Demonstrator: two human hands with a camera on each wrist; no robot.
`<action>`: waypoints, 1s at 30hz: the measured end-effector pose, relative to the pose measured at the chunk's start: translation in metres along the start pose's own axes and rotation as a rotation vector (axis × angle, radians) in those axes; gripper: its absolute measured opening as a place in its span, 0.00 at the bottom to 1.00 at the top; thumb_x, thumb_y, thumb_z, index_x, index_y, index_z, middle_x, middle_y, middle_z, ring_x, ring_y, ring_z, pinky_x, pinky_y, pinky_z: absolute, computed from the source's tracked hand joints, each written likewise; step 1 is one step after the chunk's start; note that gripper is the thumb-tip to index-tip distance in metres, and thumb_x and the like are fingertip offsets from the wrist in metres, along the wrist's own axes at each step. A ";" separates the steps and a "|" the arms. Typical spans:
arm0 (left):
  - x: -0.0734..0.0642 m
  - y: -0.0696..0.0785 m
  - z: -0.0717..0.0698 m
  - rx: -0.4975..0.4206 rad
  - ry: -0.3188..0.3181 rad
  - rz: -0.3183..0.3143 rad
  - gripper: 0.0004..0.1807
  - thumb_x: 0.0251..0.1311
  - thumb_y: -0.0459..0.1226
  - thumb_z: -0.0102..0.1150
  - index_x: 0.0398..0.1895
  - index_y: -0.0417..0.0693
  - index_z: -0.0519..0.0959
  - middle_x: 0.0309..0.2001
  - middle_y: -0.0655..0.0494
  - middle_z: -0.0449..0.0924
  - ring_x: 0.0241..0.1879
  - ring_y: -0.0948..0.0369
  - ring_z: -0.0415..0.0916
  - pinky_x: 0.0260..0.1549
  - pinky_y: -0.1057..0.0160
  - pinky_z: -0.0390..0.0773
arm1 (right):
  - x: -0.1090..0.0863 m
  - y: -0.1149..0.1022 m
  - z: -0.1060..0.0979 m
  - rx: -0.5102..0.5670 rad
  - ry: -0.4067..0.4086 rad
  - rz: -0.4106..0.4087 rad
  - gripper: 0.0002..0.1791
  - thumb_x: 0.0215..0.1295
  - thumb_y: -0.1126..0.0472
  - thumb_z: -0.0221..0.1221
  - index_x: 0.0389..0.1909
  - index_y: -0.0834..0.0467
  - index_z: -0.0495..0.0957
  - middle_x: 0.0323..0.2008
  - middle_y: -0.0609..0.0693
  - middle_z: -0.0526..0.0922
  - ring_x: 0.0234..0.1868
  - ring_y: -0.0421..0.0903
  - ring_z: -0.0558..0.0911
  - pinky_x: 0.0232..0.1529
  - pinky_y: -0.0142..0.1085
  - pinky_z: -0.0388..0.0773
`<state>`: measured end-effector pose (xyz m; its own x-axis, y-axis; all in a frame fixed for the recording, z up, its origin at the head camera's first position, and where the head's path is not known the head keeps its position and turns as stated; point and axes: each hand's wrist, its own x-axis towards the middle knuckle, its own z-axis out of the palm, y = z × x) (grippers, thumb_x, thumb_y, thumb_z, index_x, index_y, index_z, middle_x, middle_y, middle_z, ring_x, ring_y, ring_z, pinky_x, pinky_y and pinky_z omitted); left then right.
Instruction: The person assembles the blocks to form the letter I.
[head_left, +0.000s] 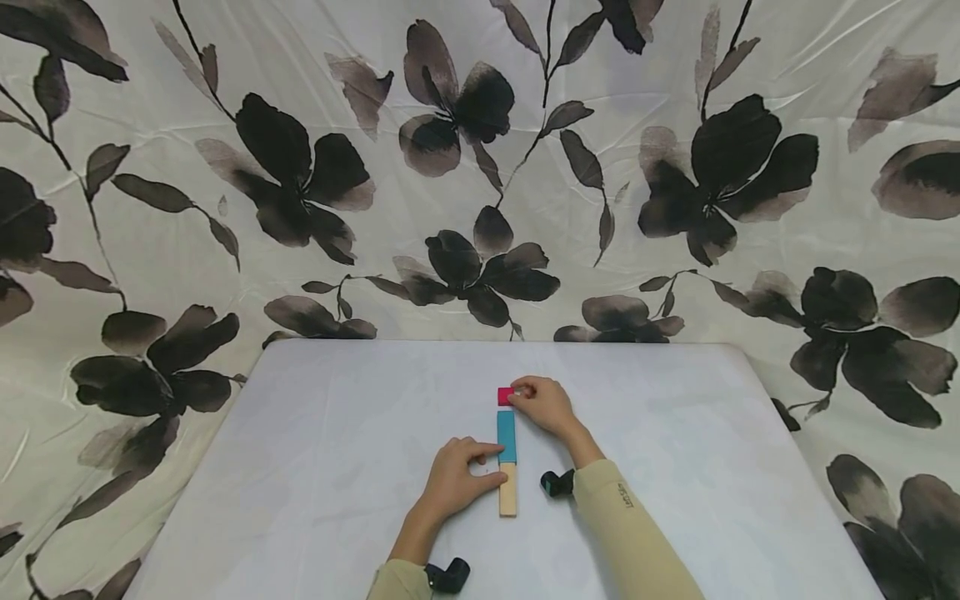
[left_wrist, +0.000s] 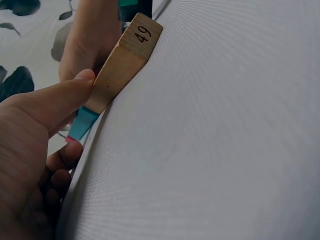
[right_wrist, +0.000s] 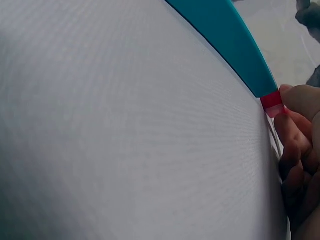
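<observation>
A small red block [head_left: 506,397] is at the far end of a line of blocks, with a narrow white gap before the teal block [head_left: 507,436]. My right hand [head_left: 546,407] pinches the red block at its right side with thumb and index finger. Nearest me, a plain wooden block [head_left: 507,492] meets the teal one end to end; its near end bears the number 49 in the left wrist view. My left hand [head_left: 453,477] comes in from the left, index fingertip at the teal block's side and thumb [left_wrist: 70,95] against the wooden block's side.
The blocks lie on a white-covered table [head_left: 337,417]. Behind it hangs a pale cloth [head_left: 585,217] with dark flowers. A black wrist camera [head_left: 447,575] sits by the left sleeve, another black camera [head_left: 557,483] by the right wrist.
</observation>
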<state>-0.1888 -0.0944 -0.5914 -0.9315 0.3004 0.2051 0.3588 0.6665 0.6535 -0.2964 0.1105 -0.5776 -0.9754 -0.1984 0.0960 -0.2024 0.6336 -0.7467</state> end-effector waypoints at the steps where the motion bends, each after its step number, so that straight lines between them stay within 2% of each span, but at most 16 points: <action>1: 0.000 0.000 0.000 0.001 0.002 0.006 0.22 0.48 0.55 0.73 0.48 0.64 0.86 0.25 0.70 0.70 0.27 0.67 0.62 0.29 0.65 0.63 | 0.000 0.000 0.000 -0.002 0.002 0.000 0.13 0.63 0.54 0.65 0.45 0.55 0.84 0.20 0.41 0.75 0.22 0.40 0.70 0.30 0.36 0.67; 30: 0.000 0.002 -0.001 -0.008 -0.023 -0.016 0.22 0.48 0.55 0.72 0.49 0.65 0.85 0.26 0.69 0.70 0.28 0.66 0.62 0.29 0.65 0.64 | 0.001 0.001 0.002 -0.015 0.020 0.017 0.13 0.61 0.54 0.66 0.44 0.55 0.85 0.21 0.41 0.76 0.24 0.40 0.71 0.32 0.37 0.68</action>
<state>-0.1881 -0.0936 -0.5898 -0.9354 0.3054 0.1781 0.3434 0.6656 0.6626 -0.2968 0.1089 -0.5796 -0.9802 -0.1727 0.0966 -0.1870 0.6482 -0.7381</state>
